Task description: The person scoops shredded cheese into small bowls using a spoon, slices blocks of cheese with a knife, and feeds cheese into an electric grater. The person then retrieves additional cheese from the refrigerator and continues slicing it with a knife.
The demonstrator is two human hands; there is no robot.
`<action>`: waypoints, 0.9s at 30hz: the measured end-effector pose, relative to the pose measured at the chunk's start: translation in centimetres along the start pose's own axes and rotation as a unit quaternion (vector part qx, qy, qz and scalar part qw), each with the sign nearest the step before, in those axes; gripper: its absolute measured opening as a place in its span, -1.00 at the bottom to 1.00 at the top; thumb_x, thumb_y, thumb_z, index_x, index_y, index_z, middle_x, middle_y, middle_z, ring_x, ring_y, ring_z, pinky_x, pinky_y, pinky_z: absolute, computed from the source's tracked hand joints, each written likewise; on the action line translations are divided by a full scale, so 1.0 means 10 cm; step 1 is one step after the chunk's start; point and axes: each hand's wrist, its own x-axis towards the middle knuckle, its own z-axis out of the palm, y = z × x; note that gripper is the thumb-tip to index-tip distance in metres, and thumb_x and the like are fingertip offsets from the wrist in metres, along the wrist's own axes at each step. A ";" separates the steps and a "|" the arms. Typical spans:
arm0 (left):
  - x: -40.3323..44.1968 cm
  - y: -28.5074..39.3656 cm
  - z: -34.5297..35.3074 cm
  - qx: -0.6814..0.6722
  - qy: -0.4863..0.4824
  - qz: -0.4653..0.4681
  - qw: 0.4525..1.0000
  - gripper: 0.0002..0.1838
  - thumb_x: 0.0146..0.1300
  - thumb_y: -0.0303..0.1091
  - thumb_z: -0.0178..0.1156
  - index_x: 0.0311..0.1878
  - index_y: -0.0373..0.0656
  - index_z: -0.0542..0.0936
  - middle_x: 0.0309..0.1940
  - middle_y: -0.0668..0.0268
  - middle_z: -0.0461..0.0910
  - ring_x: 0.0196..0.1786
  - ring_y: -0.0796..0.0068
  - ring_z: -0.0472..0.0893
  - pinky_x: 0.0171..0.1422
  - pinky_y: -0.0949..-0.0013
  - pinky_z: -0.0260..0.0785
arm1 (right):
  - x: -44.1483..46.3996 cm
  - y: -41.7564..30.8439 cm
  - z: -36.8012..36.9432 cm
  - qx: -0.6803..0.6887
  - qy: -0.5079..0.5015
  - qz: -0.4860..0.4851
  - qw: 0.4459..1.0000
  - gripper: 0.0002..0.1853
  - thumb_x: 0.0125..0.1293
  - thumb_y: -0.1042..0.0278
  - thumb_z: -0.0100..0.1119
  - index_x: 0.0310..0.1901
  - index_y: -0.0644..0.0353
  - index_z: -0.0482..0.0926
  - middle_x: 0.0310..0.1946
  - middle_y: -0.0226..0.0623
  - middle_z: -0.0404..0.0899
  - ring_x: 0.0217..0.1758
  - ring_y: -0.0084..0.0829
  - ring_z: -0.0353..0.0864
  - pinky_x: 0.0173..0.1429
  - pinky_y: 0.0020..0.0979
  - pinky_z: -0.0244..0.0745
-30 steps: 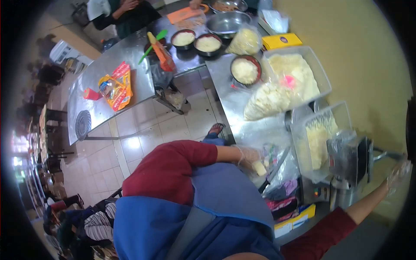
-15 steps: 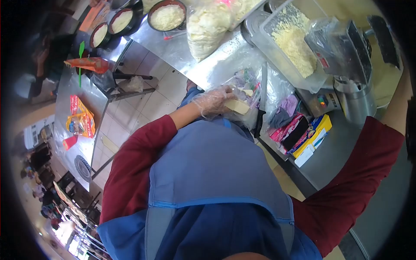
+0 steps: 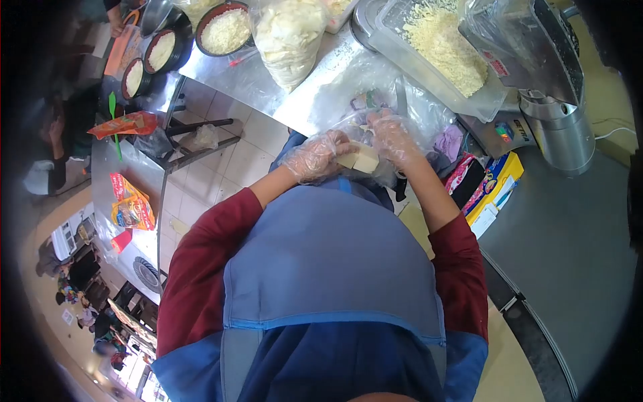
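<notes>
My left hand (image 3: pixel 318 157), in a clear plastic glove, is closed around a pale yellow block of cheese (image 3: pixel 366 159) close to my apron. My right hand (image 3: pixel 395 139), gloved as well, is just beyond and to the right of the block. Its fingers are closed at a crumpled clear plastic wrapper (image 3: pixel 365 100); what they pinch is hidden. A wide metal blade (image 3: pixel 401 97) lies on the table past my right hand. Folded cloths (image 3: pixel 447 142) are near my right wrist.
A clear bin (image 3: pixel 492 104) of grated cheese stands by a grating machine (image 3: pixel 536 60). Dark bowls of gratings, including one bowl (image 3: pixel 224 28), and a filled plastic bag (image 3: pixel 289 40) line the table. A yellow-blue box (image 3: pixel 497 194) lies right. Another person's hand (image 3: pixel 117 27) shows top left.
My right hand has come from the machine at far right to beside the cheese block. My left hand still holds the block. The view has shifted slightly.
</notes>
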 end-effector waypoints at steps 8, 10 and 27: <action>0.01 -0.07 0.06 -0.005 0.032 0.039 0.999 -0.40 -0.04 -0.51 0.36 0.16 0.00 0.53 0.08 0.16 0.46 0.15 0.06 0.47 0.23 0.16 0.39 | 0.00 0.12 0.30 -0.073 0.105 0.010 0.992 -0.81 0.14 0.41 0.10 -0.18 0.18 0.52 -0.28 0.04 0.55 -0.21 0.02 0.63 -0.12 -0.08 0.54; 0.03 -0.06 0.03 -0.007 0.027 0.034 0.999 -0.41 -0.04 -0.52 0.35 0.16 -0.01 0.53 0.08 0.15 0.46 0.15 0.06 0.47 0.22 0.16 0.39 | 0.00 0.16 0.32 -0.041 0.090 -0.011 0.995 -0.71 0.20 0.42 0.04 -0.03 0.21 0.41 -0.15 0.18 0.45 -0.23 0.14 0.60 -0.14 0.00 0.52; 0.02 -0.11 0.10 -0.036 0.055 0.043 0.997 -0.40 -0.07 -0.52 0.38 0.14 -0.02 0.55 0.04 0.12 0.47 0.10 0.03 0.50 0.19 0.17 0.43 | 0.14 0.19 0.25 0.080 0.057 0.002 0.995 -0.83 0.19 0.35 0.10 -0.19 0.17 0.49 -0.24 0.02 0.48 -0.12 0.03 0.55 -0.06 -0.07 0.46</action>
